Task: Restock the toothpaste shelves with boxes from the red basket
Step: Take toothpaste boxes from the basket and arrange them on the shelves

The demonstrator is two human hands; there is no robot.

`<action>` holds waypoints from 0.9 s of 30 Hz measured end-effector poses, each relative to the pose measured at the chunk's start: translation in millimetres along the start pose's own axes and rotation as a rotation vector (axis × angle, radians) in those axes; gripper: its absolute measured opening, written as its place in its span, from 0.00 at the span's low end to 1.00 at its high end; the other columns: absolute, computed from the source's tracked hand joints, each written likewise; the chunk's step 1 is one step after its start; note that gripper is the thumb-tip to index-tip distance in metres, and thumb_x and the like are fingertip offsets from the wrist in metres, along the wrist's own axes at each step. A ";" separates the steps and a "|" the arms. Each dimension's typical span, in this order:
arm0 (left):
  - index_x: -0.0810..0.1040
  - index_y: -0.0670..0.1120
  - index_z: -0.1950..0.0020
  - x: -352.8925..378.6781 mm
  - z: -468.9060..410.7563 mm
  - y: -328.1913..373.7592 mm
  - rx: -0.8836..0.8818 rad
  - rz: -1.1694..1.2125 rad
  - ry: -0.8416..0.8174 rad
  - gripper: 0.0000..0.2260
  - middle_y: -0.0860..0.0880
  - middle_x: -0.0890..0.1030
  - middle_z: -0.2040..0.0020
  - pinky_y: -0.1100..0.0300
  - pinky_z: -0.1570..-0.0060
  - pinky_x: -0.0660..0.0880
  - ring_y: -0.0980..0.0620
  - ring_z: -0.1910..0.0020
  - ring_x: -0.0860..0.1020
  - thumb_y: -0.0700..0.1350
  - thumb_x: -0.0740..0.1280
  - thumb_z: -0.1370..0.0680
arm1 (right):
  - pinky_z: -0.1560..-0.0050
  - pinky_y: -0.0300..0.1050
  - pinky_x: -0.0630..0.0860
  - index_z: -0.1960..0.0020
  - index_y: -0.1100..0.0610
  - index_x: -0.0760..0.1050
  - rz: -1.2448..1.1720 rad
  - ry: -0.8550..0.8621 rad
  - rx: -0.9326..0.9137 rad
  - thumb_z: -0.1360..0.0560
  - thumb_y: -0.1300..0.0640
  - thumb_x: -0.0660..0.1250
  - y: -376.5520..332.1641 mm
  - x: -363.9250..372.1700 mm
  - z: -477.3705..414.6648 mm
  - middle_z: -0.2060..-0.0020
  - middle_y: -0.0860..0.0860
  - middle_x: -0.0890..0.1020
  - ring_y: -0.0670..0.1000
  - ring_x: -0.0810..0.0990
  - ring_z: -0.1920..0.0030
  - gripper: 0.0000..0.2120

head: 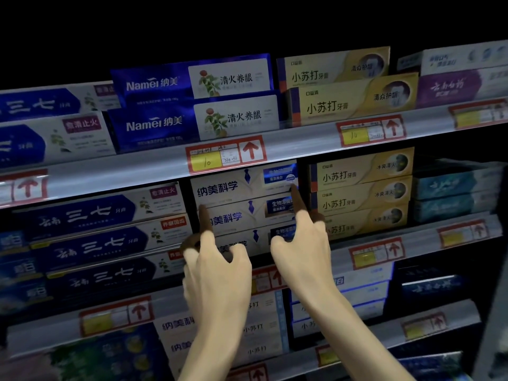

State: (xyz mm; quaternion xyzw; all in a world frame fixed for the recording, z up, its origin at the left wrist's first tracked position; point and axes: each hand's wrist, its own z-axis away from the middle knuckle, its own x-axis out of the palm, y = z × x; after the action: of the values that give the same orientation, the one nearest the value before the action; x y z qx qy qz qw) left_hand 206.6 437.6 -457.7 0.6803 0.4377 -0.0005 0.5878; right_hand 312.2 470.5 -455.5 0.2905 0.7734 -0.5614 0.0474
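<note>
Both hands are raised to the middle shelf [365,244], at the stack of three white boxes [242,213] just below frame centre. The left hand [217,273] sits at the stack's lower left, about 7 o'clock from it; its index finger points up along the left end of the middle box, and the thumb rests against the front of the bottom box. The right hand [302,251] sits at about 5 o'clock from the stack; its index finger reaches up the right end to the top box, thumb against the bottom box. Both hands are spread open and bracket the stack; neither is closed around a box.

At 9 o'clock from the stack stand dark blue boxes [90,243], three high. At 3 o'clock lies a stack of yellow boxes [360,193]. Above, at 12 o'clock, a yellow price tag [206,162] marked 10 sits on the upper shelf rail [115,171]. The red basket is not in view
</note>
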 end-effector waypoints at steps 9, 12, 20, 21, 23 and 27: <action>0.56 0.55 0.18 2.4 10.6 -4.6 0.065 0.112 0.090 0.29 0.50 0.65 0.26 0.50 0.44 0.71 0.50 0.39 0.71 0.51 0.62 0.18 | 0.47 0.46 0.72 0.21 0.47 0.61 -0.054 0.044 -0.033 0.22 0.62 0.63 11.6 -6.7 3.1 0.36 0.50 0.70 0.52 0.73 0.40 0.32; 0.59 0.59 0.19 7.5 27.4 1.0 0.122 0.253 0.096 0.27 0.58 0.63 0.23 0.52 0.32 0.67 0.53 0.27 0.66 0.48 0.62 0.18 | 0.42 0.38 0.64 0.19 0.48 0.59 -0.121 0.112 -0.047 0.21 0.63 0.62 21.5 -28.2 5.8 0.30 0.45 0.69 0.43 0.68 0.37 0.33; 0.61 0.68 0.22 65.4 72.5 60.0 0.218 0.482 -0.181 0.28 0.67 0.65 0.25 0.53 0.27 0.67 0.60 0.26 0.65 0.44 0.63 0.17 | 0.42 0.42 0.71 0.25 0.47 0.69 -0.235 0.397 0.064 0.21 0.64 0.66 86.6 -127.9 -29.7 0.34 0.46 0.73 0.43 0.72 0.40 0.27; 0.60 0.66 0.21 74.4 72.7 65.3 0.209 0.493 -0.199 0.28 0.67 0.63 0.24 0.55 0.27 0.65 0.60 0.24 0.63 0.44 0.63 0.17 | 0.42 0.42 0.70 0.24 0.47 0.68 -0.241 0.394 0.073 0.21 0.64 0.66 94.4 -137.8 -35.3 0.33 0.46 0.73 0.43 0.71 0.40 0.28; 0.58 0.62 0.19 90.7 70.4 72.0 0.181 0.513 -0.218 0.28 0.64 0.61 0.21 0.61 0.31 0.62 0.60 0.22 0.60 0.44 0.62 0.16 | 0.40 0.43 0.68 0.21 0.47 0.66 -0.260 0.361 0.097 0.20 0.64 0.66 106.0 -150.2 -44.9 0.28 0.46 0.71 0.42 0.69 0.36 0.30; 0.55 0.53 0.17 115.2 63.7 77.1 0.099 0.498 -0.192 0.28 0.56 0.63 0.21 0.59 0.34 0.63 0.53 0.22 0.62 0.45 0.61 0.16 | 0.27 0.47 0.64 0.18 0.49 0.59 -0.269 0.274 0.135 0.20 0.65 0.64 119.2 -152.1 -57.6 0.21 0.46 0.65 0.50 0.64 0.22 0.34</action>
State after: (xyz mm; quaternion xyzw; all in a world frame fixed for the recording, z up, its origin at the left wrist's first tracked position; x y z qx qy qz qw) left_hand 356.3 460.9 -475.1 0.7917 0.1984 0.0582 0.5749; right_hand 512.4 485.7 -474.0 0.2608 0.7650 -0.5686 -0.1531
